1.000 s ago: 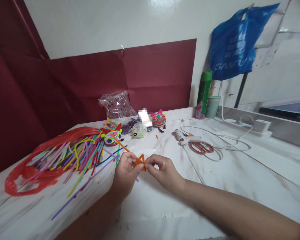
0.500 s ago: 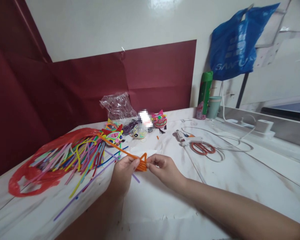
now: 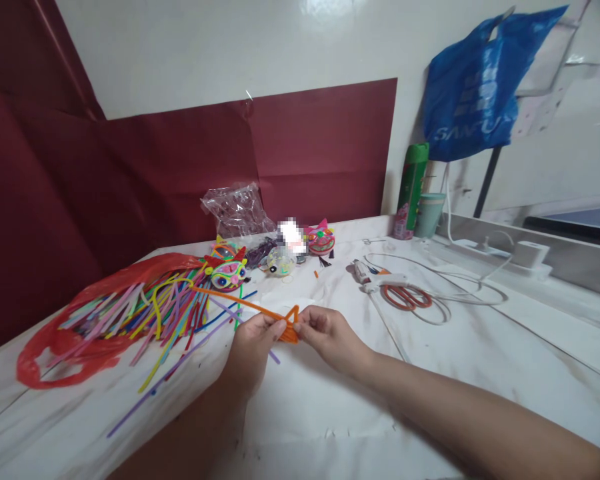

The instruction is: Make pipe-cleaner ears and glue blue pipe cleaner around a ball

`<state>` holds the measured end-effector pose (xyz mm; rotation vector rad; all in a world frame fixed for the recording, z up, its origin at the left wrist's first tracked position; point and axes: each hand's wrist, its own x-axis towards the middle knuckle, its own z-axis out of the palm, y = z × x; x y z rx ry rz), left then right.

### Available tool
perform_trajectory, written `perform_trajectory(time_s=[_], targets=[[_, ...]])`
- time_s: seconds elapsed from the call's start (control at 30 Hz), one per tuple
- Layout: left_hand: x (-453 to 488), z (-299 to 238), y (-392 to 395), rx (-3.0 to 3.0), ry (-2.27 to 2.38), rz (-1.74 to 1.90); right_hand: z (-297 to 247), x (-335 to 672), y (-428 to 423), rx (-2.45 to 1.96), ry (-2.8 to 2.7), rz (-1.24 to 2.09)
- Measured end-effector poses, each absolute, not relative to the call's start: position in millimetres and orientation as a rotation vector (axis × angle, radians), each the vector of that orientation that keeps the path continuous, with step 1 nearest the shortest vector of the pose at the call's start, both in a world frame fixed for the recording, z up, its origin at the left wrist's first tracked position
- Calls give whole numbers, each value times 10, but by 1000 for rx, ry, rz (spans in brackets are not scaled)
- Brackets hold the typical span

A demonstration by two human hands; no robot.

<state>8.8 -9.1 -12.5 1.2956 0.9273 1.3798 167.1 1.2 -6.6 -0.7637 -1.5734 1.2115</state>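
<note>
An orange pipe cleaner (image 3: 289, 333) is bent into a small folded shape with a triangular loop on top, and its long straight end runs out to the upper left. My left hand (image 3: 255, 343) pinches the folded part between thumb and fingers. From the other side, my right hand (image 3: 325, 333) is closed on the right edge of the same piece, thumb against fingertips. Both hands are above a white sheet of paper (image 3: 320, 407) on the marbled table. Part of the folds is hidden behind the left thumb.
Many coloured pipe cleaners (image 3: 145, 310) lie on a red plastic bag (image 3: 65, 373) at left. Decorated animal-face crafts (image 3: 227, 273) stand behind the hands. At right are a white glue gun (image 3: 380, 283), orange-handled scissors (image 3: 405, 297), a cable and a power strip (image 3: 490, 252).
The pipe cleaner's long end has dropped a little, and its triangular loop has shifted slightly right. Both hands keep their hold; the view has turned slightly.
</note>
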Motion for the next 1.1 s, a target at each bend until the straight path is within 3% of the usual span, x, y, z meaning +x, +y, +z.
perform_trajectory(time_s=[0.67, 1.1], targets=[[90, -87, -83, 1299, 909, 1328, -67, 1654, 94, -600, -1259, 1586], [133, -46, -120, 1144, 882, 1384, -120, 1610, 73, -677, -1358, 1563]])
